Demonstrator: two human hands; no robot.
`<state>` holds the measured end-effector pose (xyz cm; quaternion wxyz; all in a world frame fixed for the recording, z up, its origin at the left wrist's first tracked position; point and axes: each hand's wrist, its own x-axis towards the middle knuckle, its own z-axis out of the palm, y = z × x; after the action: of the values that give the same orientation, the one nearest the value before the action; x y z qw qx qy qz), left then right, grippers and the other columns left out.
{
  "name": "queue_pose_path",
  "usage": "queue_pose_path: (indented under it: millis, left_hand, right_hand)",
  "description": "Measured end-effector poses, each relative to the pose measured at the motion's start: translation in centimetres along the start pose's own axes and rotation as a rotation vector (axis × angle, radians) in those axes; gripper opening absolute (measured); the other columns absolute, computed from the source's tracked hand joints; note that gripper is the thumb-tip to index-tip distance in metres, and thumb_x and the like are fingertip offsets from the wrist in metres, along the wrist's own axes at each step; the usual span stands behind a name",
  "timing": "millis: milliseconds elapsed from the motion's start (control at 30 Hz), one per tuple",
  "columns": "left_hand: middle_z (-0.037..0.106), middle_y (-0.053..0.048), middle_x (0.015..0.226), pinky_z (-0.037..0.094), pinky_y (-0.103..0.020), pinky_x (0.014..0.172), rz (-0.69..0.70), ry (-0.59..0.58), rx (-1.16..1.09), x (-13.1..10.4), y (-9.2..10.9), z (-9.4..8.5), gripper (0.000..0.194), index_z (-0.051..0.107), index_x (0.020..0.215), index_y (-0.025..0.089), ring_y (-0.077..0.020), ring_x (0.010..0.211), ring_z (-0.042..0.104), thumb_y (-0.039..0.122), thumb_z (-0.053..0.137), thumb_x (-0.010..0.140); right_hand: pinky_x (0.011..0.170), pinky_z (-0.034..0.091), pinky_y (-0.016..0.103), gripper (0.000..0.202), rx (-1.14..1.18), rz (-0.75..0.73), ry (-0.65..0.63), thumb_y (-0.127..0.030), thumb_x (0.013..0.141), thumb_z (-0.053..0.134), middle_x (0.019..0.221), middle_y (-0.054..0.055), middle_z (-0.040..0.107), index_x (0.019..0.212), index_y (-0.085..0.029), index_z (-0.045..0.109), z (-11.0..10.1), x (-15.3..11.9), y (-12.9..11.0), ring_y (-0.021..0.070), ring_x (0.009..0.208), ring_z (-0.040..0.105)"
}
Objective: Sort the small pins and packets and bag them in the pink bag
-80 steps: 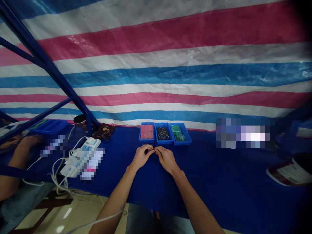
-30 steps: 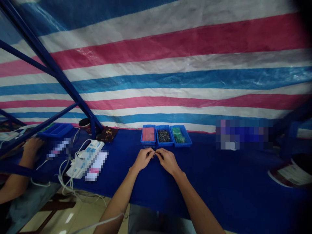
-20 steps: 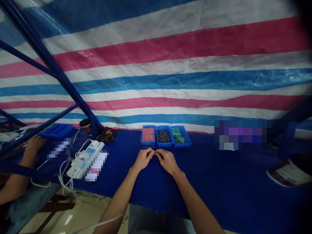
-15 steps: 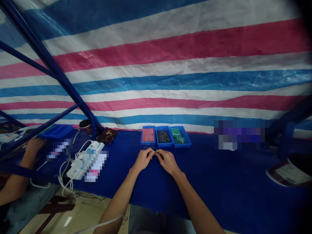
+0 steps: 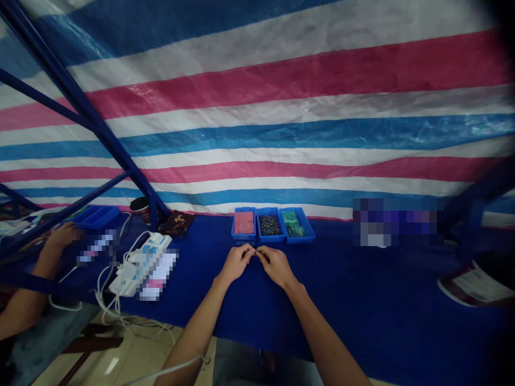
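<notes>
My left hand (image 5: pixel 237 262) and my right hand (image 5: pixel 276 264) meet fingertip to fingertip just in front of three small blue bins. Both are closed in a pinch; anything between the fingers is too small or hidden to name. The left bin (image 5: pixel 243 237) holds a stack of pink pieces (image 5: pixel 244 222). In the middle bin (image 5: pixel 272 238) lie many thin metal pieces (image 5: pixel 269 225) that look like screws. Green, partly clear bags or pieces (image 5: pixel 293 224) fill the right bin (image 5: pixel 301 239).
On the left lie a white power strip (image 5: pixel 140 265) with tangled cables, a brown packet (image 5: pixel 176 222) and a dark cup (image 5: pixel 140 206). Another person's hand (image 5: pixel 64 234) works by a blue tray (image 5: pixel 96 216). A large cup-like container (image 5: pixel 477 281) stands right. Striped sheeting (image 5: pixel 281 128) hangs behind the blue table (image 5: pixel 341 300).
My hands stay almost still, pinched together. At the far left, the other person's hand has shifted slightly to the right.
</notes>
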<state>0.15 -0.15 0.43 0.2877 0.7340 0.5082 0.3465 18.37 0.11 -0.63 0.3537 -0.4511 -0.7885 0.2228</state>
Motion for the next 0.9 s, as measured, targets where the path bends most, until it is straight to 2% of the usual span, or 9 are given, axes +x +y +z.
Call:
queue_pose_path:
  millis: [233,400,900]
  left_hand:
    - [0.061,0.002,0.064,0.042,-0.022,0.066,0.032,-0.007,-0.020,0.09,-0.07,-0.04,0.032,0.063,0.077,0.017,-0.0125,0.061,0.058,0.035,0.047,0.098]
    - [0.068,0.000,0.071,0.043,-0.023,0.068,0.031,-0.006,-0.017,0.04,-0.07,-0.06,0.027,0.065,0.082,0.018,-0.0138,0.065,0.060,0.033,0.050,0.097]
    - [0.067,0.000,0.070,0.042,-0.022,0.068,0.023,-0.022,-0.001,0.13,-0.06,-0.01,0.031,0.064,0.081,0.018,-0.0133,0.064,0.060,0.036,0.046,0.099]
  right_hand:
    - [0.073,0.046,0.027,0.023,0.025,-0.028,0.033,-0.027,0.099,0.045,0.090,0.003,0.070,0.096,-0.025,0.068,0.11,0.08,0.14,0.0185,0.081,0.067]
    - [0.072,0.046,0.027,0.021,0.031,-0.031,0.037,-0.026,0.098,0.048,0.090,0.003,0.068,0.095,-0.025,0.068,0.00,0.18,0.25,0.0179,0.079,0.066]
    - [0.072,0.044,0.025,0.020,0.025,-0.029,0.036,-0.025,0.098,0.048,0.090,0.003,0.068,0.095,-0.024,0.068,0.12,0.17,0.34,0.0168,0.079,0.065]
